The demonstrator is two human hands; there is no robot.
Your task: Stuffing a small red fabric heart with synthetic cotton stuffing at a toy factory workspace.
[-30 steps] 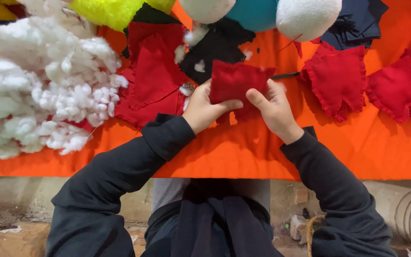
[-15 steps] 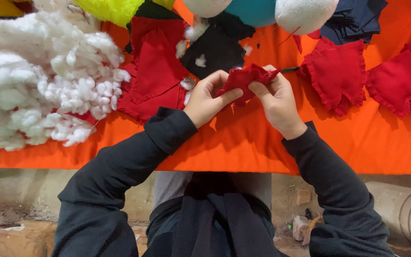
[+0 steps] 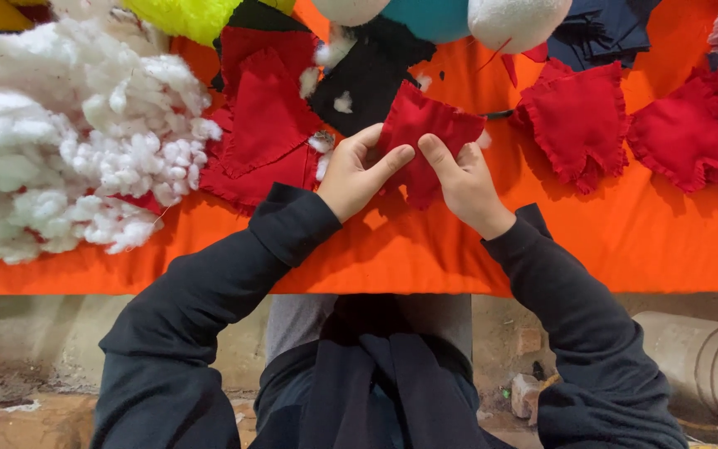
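red felt piece (image 3: 425,125), orange tablecloth (image 3: 425,258), white stuffing (image 3: 51,141)

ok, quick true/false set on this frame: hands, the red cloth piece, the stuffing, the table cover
1. Both hands hold one red cloth piece. True: the left hand and right hand pinch it from either side.
2. The white stuffing pile lies on the person's right. False: it lies to the left.
3. The table cover is orange. True.
4. The left hand rests in the stuffing. False: it is apart from it, on the cloth piece.
5. Two more red cloth pieces lie to the right of the hands. True.
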